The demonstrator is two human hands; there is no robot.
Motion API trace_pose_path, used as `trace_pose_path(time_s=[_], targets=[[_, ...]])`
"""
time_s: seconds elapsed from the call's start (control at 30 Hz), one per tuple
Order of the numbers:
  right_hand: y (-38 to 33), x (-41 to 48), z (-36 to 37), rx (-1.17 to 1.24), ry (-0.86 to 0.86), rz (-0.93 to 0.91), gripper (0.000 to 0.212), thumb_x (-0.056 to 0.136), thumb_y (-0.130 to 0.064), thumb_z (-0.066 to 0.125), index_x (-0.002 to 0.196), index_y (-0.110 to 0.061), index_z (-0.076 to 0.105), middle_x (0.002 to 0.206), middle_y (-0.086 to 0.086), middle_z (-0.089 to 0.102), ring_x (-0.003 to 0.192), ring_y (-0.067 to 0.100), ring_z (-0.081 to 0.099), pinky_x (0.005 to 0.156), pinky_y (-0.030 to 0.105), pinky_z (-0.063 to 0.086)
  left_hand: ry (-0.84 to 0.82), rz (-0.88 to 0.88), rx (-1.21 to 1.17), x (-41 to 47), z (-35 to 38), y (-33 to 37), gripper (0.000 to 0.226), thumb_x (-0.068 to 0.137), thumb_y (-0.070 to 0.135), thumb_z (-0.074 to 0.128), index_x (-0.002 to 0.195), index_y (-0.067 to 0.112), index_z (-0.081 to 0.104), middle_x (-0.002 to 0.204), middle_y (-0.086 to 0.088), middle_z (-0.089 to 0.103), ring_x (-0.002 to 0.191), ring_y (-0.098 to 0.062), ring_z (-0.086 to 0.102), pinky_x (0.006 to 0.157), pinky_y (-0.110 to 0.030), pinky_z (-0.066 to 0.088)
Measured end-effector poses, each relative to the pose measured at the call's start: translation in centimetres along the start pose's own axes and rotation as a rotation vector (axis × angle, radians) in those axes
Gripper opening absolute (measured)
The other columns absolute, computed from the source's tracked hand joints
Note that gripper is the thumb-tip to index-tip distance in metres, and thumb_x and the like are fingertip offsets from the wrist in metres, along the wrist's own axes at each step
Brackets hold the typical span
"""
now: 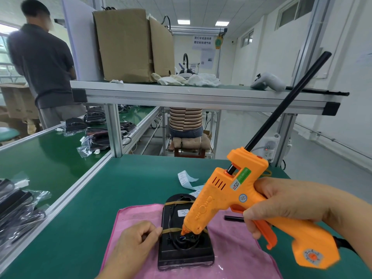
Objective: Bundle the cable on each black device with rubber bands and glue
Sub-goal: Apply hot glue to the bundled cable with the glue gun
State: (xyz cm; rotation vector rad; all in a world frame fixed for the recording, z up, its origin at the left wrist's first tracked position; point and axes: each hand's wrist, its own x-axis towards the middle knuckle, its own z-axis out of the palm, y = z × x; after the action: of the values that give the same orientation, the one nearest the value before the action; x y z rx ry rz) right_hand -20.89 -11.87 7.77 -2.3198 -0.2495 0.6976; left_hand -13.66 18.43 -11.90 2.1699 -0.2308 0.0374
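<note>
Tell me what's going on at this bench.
A person is gluing a cable. The right hand grips an orange glue gun, its nozzle down on the cable at the near end of a black device. The left hand holds the device's left edge. Two rubber bands already wrap the device, which lies on a pink cloth on the green bench.

Orange glue gun [237,200], black device [186,248], pink cloth [241,256].

The right hand [285,206] grips an orange glue gun [241,200], its nozzle down on the black device [185,244] lying on a pink cloth [237,256] on the green tabletop [128,178]. The left hand [134,242] pinches the device's left edge beside a rubber band [171,230].
</note>
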Motion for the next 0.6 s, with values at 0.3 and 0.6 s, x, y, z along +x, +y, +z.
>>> trace_pose_path(time_s=[0.3, 0.6], targets=[[0.4, 0.1, -0.2, 0.012, -0.002, -0.017, 0.016, 0.092, -0.034, 0.065, 0.105, -0.031, 0.057, 0.094, -0.003, 0.076, 0.090, 0.010, 0.071, 0.077, 0.015, 0.051, -0.006, -0.004, -0.011, 0.1, 0.1, -0.2, 0.030, 0.092, 0.036, 0.064, 0.067, 0.019, 0.062, 0.074, -0.004, 0.065, 0.059, -0.004, 0.049, 0.063, -0.023, 0.044], [1.6, 0.1, -0.1, 0.013, 0.008, -0.031, 0.024, 0.084, -0.047, 0.066, 0.104, -0.041, 0.055, 0.096, -0.001, 0.076, 0.095, 0.013, 0.070, 0.098, 0.041, 0.049, -0.013, -0.009, -0.012, 0.1, 0.0, -0.2, 0.030, 0.092, 0.034, 0.064, 0.066, 0.020, 0.063, 0.073, -0.001, 0.066, 0.061, -0.005, 0.051, 0.066, -0.027, 0.048]])
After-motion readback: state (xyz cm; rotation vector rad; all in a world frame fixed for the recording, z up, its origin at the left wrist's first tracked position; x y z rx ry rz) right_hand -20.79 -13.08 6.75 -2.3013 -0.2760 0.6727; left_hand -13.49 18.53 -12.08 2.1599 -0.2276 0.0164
